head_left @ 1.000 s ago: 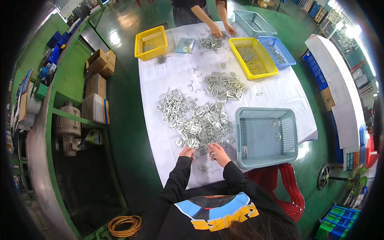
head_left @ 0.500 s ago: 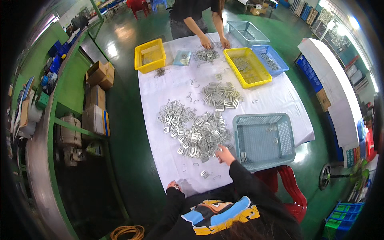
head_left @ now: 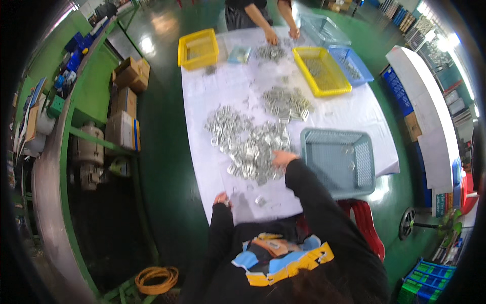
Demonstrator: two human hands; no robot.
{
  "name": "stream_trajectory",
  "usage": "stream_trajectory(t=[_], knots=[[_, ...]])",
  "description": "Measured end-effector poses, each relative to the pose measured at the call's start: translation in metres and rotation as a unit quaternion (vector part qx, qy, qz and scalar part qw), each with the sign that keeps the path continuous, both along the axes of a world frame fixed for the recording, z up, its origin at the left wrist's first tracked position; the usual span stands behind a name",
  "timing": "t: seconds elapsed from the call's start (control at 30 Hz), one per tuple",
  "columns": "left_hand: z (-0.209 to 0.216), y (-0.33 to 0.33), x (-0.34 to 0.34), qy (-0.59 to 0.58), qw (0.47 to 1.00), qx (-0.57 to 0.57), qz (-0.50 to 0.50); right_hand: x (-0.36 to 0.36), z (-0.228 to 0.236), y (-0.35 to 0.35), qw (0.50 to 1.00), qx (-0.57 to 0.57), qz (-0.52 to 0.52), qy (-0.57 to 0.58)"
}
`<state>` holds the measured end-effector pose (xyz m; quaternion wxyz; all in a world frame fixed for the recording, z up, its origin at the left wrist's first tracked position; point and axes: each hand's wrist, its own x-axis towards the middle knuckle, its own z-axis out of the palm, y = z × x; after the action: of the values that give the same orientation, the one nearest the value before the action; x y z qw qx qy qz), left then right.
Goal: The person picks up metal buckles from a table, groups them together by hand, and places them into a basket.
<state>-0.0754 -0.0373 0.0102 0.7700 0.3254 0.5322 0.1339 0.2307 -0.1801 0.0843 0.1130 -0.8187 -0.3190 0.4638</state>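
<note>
A large heap of small flat silver metal buckles (head_left: 253, 154) lies on the white-covered table in front of me. My right hand (head_left: 284, 158) reaches to the heap's right edge, fingers stretched out and touching the pieces; no held piece shows between them. Near the table's front left edge my left hand (head_left: 221, 198) is closed around something small that I cannot make out. A loose metal piece (head_left: 260, 201) rests on the cloth between my hands. To the right of my right hand stands a grey-blue basket (head_left: 338, 190) with a few pieces inside.
Another buckle pile (head_left: 286, 103) lies farther back. Across the table a person's hands (head_left: 272, 37) work over a heap of metal parts (head_left: 270, 52). Yellow baskets (head_left: 198, 65) and a blue basket (head_left: 365, 78) stand at the far side. A red chair (head_left: 369, 228) is at my right.
My right hand has moved from the heap's lower right edge farther up along its right side and in against the pieces. My left hand stays by the front left edge. The view has tilted down.
</note>
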Motion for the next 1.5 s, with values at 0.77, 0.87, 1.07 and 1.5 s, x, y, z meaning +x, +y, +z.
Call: stream_trajectory(t=[0.77,0.87,1.07,1.5], knots=[[0.139,-0.044,0.088,-0.27,0.931,0.127,-0.209,-0.116,0.108,-0.012,0.438,0.5,-0.471,0.58],[0.181,-0.063,0.105,-0.186,0.794,0.485,-0.315,-0.114,0.108,-0.026,0.561,0.49,-0.449,0.493],[0.163,-0.086,0.116,-0.151,0.814,0.417,-0.375,-0.132,0.105,-0.038,0.639,0.457,-0.527,0.324],[0.108,-0.09,0.112,-0.232,0.923,-0.021,-0.305,-0.071,0.028,-0.143,0.719,0.296,-0.599,-0.194]])
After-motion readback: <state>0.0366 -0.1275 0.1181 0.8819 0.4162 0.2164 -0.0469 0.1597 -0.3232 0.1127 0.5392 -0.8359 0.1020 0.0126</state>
